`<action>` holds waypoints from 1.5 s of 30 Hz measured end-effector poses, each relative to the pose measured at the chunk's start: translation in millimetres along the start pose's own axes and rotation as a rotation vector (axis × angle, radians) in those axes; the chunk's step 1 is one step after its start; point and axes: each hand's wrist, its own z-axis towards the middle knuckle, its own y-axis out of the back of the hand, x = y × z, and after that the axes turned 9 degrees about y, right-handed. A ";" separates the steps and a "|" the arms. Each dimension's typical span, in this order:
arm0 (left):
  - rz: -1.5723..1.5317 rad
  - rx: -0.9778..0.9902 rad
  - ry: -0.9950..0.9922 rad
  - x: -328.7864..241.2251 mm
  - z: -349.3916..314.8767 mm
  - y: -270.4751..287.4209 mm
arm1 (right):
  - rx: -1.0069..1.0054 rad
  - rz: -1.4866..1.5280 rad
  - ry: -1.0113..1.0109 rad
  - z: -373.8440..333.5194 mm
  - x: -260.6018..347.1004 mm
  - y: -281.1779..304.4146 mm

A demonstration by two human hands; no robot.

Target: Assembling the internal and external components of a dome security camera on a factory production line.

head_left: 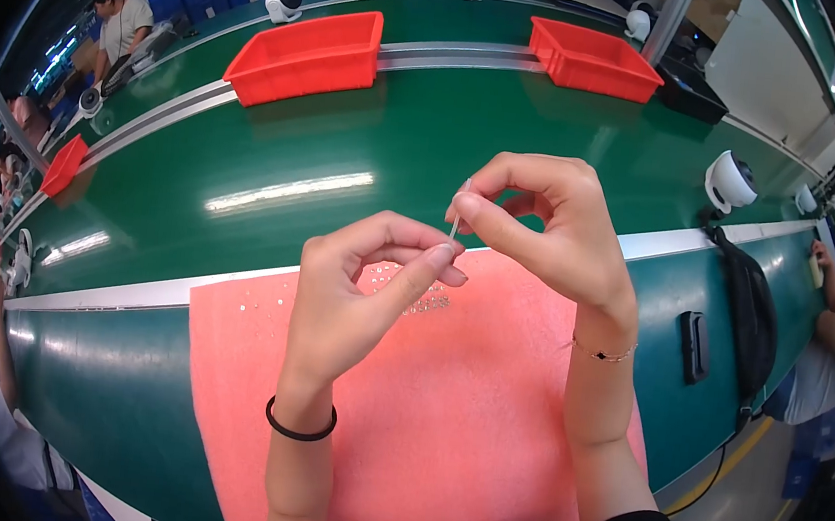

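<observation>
Above a pink cloth (pixel 483 418), a thin pale strand (pixel 455 228) runs upright between my two hands; its exact kind is too small to make out. My left hand (pixel 345 279) pinches the lower end between thumb and fingertips. Higher up and to the right, my right hand (pixel 557 219) closes thumb and forefinger on the upper part. Many tiny shiny round pieces (pixel 431 305) lie on the cloth behind my left hand, partly hidden by it, with a few more scattered toward the cloth's left edge.
Beyond the cloth runs a green conveyor belt (pixel 428 151). Red bins (pixel 306 59) (pixel 597 62) stand along its far rail. A white camera (pixel 730 182) sits at the right, near a black bag (pixel 746 312) and a small black case (pixel 694 347). Other people work at both sides.
</observation>
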 end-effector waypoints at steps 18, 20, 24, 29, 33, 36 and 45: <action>-0.041 -0.022 0.020 4.8 5.4 0.0 | -0.012 0.086 0.038 0.9 3.0 1.6; -0.029 -0.036 0.006 6.3 6.1 0.2 | 0.013 0.069 0.101 1.8 2.1 0.7; 0.021 -0.115 -0.009 3.2 5.3 -1.0 | 0.014 -0.142 0.373 3.6 -0.9 -3.5; -0.159 -0.127 0.068 3.7 4.4 -3.7 | -0.070 -0.401 0.503 4.4 -3.8 -10.0; -0.331 -0.102 0.080 5.2 5.9 -1.4 | -0.077 -0.440 0.514 4.2 -7.5 -7.5; -0.229 -0.123 0.098 -0.6 4.8 -0.5 | -0.088 -0.406 0.547 4.8 -8.5 -9.5; -0.232 -0.258 0.013 -2.4 1.5 -13.4 | -0.199 -0.459 0.653 8.6 -9.9 -21.6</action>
